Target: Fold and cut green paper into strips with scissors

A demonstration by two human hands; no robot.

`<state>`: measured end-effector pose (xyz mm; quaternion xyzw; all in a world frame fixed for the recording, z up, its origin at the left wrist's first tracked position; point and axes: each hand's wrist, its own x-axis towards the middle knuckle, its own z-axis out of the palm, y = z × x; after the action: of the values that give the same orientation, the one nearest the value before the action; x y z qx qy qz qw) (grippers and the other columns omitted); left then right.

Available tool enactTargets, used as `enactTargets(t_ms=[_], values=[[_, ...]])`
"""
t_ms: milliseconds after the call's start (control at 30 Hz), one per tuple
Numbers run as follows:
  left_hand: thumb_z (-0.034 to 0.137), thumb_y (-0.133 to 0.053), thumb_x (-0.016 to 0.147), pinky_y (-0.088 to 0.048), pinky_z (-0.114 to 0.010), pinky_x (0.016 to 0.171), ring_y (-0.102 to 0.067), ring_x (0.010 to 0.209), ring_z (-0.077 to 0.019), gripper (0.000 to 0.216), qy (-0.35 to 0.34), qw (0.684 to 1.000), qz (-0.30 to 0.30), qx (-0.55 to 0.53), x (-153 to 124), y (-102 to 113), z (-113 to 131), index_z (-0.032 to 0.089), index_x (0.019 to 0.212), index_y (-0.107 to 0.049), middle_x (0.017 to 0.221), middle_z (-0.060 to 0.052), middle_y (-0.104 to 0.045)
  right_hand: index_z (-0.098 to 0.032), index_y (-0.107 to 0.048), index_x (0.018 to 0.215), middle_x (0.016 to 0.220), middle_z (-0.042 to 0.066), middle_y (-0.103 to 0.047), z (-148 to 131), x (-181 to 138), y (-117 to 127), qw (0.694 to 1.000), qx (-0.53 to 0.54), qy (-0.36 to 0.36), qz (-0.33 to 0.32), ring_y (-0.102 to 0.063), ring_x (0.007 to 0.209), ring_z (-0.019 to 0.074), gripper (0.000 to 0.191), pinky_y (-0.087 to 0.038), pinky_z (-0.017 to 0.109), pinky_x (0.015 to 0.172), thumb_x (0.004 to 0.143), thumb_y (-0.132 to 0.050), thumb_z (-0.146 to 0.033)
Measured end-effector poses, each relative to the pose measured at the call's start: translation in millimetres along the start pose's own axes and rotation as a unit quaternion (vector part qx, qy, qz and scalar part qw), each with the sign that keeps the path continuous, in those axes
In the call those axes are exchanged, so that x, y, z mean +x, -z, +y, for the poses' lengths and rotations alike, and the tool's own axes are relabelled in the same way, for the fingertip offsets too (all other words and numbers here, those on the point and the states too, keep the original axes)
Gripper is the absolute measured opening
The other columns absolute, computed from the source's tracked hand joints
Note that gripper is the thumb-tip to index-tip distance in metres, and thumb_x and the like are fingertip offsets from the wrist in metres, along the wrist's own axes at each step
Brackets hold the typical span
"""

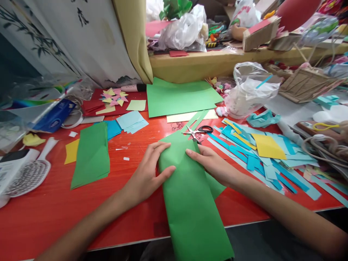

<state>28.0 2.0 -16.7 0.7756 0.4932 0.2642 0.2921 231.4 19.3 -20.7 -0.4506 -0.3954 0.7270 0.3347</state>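
A long folded sheet of green paper stretches from the table's middle over the front edge towards me. My left hand holds its left side, with thumb and fingertips on the top surface. On the right side, my right hand grips it, thumb on top and the other fingers mostly hidden beneath. Just beyond the fold lies a pair of scissors with black handles, blades spread. More green paper pokes out from under the folded sheet by my right wrist.
Left of my hands rests a stack of green paper pieces, beside light blue squares. A large green sheet lies at the back. Blue paper strips and a yellow square spread over the right. A white hairbrush sits far left.
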Motion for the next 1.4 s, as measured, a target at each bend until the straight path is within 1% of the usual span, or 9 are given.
enactTargets(t_ms=[300,533,733,867,933,1033,1100,1233,1400], values=[[0.040,-0.052,0.085,-0.035,-0.036,0.107,-0.036,0.128,-0.0230,0.047,-0.064,0.997,-0.016,0.038,-2,-2,-4,0.027,0.128,-0.040,0.132,-0.009,-0.036,-0.021,-0.061,0.099,0.088,0.004,-0.069,0,0,-3,1.000,0.008,-0.019,0.009,-0.065,0.070,0.0143,0.025,-0.054,0.023,0.060,0.080,-0.064,-0.038],[0.042,-0.050,0.086,-0.035,-0.039,0.107,-0.035,0.128,-0.0229,0.047,-0.078,0.995,-0.022,0.061,-3,-2,-2,0.023,0.127,-0.041,0.132,-0.010,-0.035,-0.019,-0.062,0.096,0.089,0.005,-0.069,-1,-1,-3,0.999,-0.032,-0.016,0.023,-0.065,0.072,0.0145,0.030,-0.053,0.022,0.060,0.078,-0.065,-0.043],[0.041,-0.052,0.085,-0.034,-0.035,0.106,-0.035,0.128,-0.0215,0.044,-0.087,0.995,-0.026,0.052,-5,-2,-1,0.021,0.124,-0.045,0.131,-0.010,-0.035,-0.019,-0.062,0.094,0.087,0.004,-0.069,0,-4,-3,0.999,-0.035,-0.017,0.025,-0.064,0.071,0.0144,0.028,-0.052,0.023,0.060,0.078,-0.065,-0.042],[0.038,-0.051,0.086,-0.033,-0.030,0.106,-0.036,0.126,-0.0177,0.035,-0.049,0.999,-0.006,-0.010,-4,0,2,0.023,0.118,-0.049,0.129,-0.006,-0.040,-0.019,-0.063,0.091,0.082,0.002,-0.068,0,-3,-3,0.999,-0.028,-0.003,0.024,-0.063,0.065,0.0121,0.023,-0.051,0.021,0.056,0.078,-0.065,-0.037],[0.037,-0.048,0.088,-0.035,-0.029,0.102,-0.041,0.121,-0.0162,0.030,-0.016,0.998,0.001,-0.058,-3,2,3,0.025,0.115,-0.050,0.125,-0.004,-0.045,-0.020,-0.064,0.092,0.081,0.002,-0.068,1,-3,-3,0.999,-0.026,0.012,0.018,-0.062,0.064,0.0114,0.021,-0.050,0.021,0.056,0.079,-0.065,-0.036],[0.040,-0.047,0.088,-0.045,-0.024,0.080,-0.052,0.097,-0.0134,0.028,0.062,0.989,-0.003,-0.137,-2,5,3,0.029,0.114,-0.051,0.111,0.000,-0.054,-0.020,-0.065,0.093,0.080,0.001,-0.068,3,-2,-3,1.000,-0.018,0.020,0.012,-0.062,0.066,0.0114,0.021,-0.050,0.020,0.056,0.080,-0.064,-0.037],[0.041,-0.046,0.088,-0.045,-0.021,0.069,-0.053,0.083,-0.0111,0.027,0.100,0.979,-0.003,-0.179,-1,7,3,0.031,0.111,-0.054,0.104,0.001,-0.057,-0.020,-0.065,0.091,0.078,0.000,-0.067,4,-2,-2,1.000,-0.010,0.018,0.008,-0.062,0.065,0.0111,0.021,-0.050,0.020,0.056,0.080,-0.064,-0.038],[0.042,-0.047,0.087,-0.044,-0.019,0.064,-0.051,0.075,-0.0086,0.024,0.117,0.969,0.001,-0.218,0,9,6,0.029,0.103,-0.060,0.096,0.002,-0.058,-0.020,-0.065,0.087,0.074,-0.001,-0.066,5,-2,-2,1.000,0.012,0.019,-0.001,-0.061,0.063,0.0095,0.020,-0.049,0.018,0.054,0.080,-0.064,-0.040],[0.040,-0.056,0.083,-0.042,-0.017,0.058,-0.050,0.066,-0.0061,0.019,0.132,0.955,0.025,-0.265,1,8,5,0.024,0.094,-0.058,0.083,0.004,-0.055,-0.021,-0.066,0.087,0.073,-0.001,-0.065,5,-4,-3,0.999,0.031,0.029,0.003,-0.061,0.063,0.0086,0.019,-0.049,0.017,0.054,0.081,-0.064,-0.039]])
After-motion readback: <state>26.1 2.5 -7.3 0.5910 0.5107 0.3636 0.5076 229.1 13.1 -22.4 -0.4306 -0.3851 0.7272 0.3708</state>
